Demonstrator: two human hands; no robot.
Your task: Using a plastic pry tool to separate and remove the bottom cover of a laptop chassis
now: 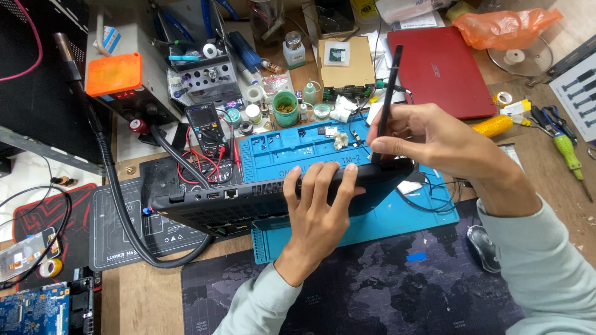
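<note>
Laptop [248,201] between both hands (tilted)

wooden workbench [133,298] | cluttered | blue mat [428,217] | even bright light

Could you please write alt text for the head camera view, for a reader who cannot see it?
The left hand steadies a black laptop tilted on edge over a blue repair mat, while the right hand holds a thin black tool upright at its corner. A multimeter and a red laptop lie behind.
</note>
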